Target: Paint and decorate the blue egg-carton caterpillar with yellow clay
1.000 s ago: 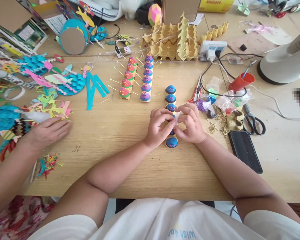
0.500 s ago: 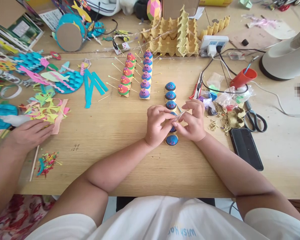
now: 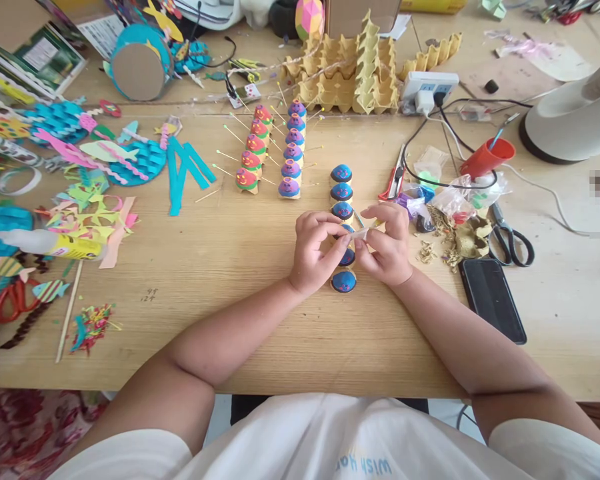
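Over the blue-topped egg-carton row [image 3: 343,173], my left hand [image 3: 321,252] and my right hand [image 3: 387,245] meet. Both are closed, fingertips pinching a small, thin whitish piece [image 3: 359,234] that looks like clear plastic; its kind is unclear. A thin stick beside the right fingers is partly hidden. Small pink marks show on the blue domes, and the middle ones are partly covered by my hands. To the left stand a purple-and-blue egg-carton caterpillar [image 3: 293,152] and a red-and-green one [image 3: 251,160], both with pins sticking out sideways.
A box cutter [image 3: 394,180], plastic bags [image 3: 455,197], black scissors [image 3: 510,237] and a phone [image 3: 493,299] lie right. A red cup [image 3: 487,158] stands behind them. Egg cartons [image 3: 340,73] and a power strip [image 3: 430,87] sit at the back. Paper scraps and a glue bottle [image 3: 75,245] lie left.
The other person's hand at the left has withdrawn, uncovering the glue bottle, red-handled scissors and paper fish. My hands stay nearly in place; the whitish piece between them has shifted slightly.
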Available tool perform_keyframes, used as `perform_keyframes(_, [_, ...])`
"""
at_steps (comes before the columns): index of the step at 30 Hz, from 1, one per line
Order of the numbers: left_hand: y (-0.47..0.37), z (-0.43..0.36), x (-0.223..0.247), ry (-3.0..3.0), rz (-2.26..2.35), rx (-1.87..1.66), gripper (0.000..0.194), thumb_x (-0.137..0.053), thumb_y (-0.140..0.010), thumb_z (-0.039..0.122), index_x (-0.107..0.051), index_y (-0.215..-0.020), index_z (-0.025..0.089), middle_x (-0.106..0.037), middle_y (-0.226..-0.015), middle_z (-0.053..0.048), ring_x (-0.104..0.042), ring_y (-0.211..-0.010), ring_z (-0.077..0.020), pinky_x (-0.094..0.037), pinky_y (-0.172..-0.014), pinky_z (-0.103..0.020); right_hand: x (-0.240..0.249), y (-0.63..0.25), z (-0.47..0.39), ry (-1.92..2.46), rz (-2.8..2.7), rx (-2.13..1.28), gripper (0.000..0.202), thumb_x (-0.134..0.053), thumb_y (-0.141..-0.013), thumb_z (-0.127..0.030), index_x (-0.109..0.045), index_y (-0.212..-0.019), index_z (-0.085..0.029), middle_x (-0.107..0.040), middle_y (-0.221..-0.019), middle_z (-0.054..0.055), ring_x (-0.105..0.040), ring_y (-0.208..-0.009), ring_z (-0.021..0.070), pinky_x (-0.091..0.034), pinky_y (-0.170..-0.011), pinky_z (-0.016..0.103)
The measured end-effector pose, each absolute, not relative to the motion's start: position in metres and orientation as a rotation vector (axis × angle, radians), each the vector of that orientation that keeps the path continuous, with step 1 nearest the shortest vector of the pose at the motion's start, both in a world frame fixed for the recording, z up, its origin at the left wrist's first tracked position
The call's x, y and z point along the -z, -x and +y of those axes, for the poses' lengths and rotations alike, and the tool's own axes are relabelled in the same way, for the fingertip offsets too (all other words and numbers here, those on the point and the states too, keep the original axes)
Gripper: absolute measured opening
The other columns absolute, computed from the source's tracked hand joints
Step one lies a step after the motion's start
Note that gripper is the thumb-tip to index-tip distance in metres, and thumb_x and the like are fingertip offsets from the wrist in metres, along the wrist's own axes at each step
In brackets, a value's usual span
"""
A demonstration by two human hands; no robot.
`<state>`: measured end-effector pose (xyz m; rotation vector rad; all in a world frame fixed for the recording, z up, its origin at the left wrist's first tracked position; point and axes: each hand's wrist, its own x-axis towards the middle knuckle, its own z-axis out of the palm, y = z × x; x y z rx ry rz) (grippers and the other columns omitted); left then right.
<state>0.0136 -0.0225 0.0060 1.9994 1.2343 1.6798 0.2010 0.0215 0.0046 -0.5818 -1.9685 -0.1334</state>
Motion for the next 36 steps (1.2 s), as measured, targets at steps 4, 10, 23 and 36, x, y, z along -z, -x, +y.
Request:
perform_keyframes(4, [-0.0134,-0.0215,-0.0072,-2.018,1.214,-1.629,0.017,-0.068,-0.109,0.043,-0.075,-0.110,0.027,-0.075,-0.114,-0.004,-0.069,-0.116,-0.0195,-0.051,-0.110,-0.042,-0.0058,-0.2007,0.0204,0.590,-2.002,0.157,0.009,-0.063,-0.098,-0.022,-0.061,-0.090,-0.025,-0.067,-0.131,0.009,-0.064,-0.120,0.0291,-0.058,-0.103,0.056])
perform_keyframes(10, [-0.0131,-0.0202,-0.0057,-2.081,1.219,-1.686,0.010,-0.069,-0.109,0.034,-0.076,-0.105,0.028,-0.075,-0.106,-0.002,-0.069,-0.111,-0.0187,-0.052,-0.108,-0.042,-0.0054,-0.2009,0.0183,0.592,-2.015,0.195,0.007,-0.065,-0.098,-0.022,-0.065,-0.092,-0.026,-0.068,-0.133,0.008,-0.066,-0.122,0.0285,-0.058,-0.110,0.057])
perform_keyframes(23, [-0.0126,-0.0207,-0.0061,-2.147,1.259,-1.660,0.008,-0.071,-0.107,0.033,-0.077,-0.105,0.029,-0.075,-0.105,-0.003,-0.067,-0.111,-0.0212,-0.051,-0.109,-0.044,0.0005,-0.2082,0.0181,0.767,-2.064,0.068,0.030,-0.066,-0.100,-0.051,-0.070,-0.084,-0.026,-0.068,-0.134,0.010,-0.060,-0.137,0.0366,-0.048,-0.123,0.070])
perform_keyframes(36, [-0.0119,-0.0219,-0.0095,-2.169,1.271,-1.702,0.009,-0.068,-0.109,0.029,-0.071,-0.100,0.027,-0.077,-0.100,-0.001,-0.070,-0.102,-0.0187,-0.055,-0.099,-0.041,0.0007,-0.2009,0.0171,0.806,-2.059,0.169,0.022,-0.059,-0.104,-0.035,-0.068,-0.088,-0.024,-0.069,-0.143,0.011,-0.057,-0.142,0.0361,-0.052,-0.119,0.065])
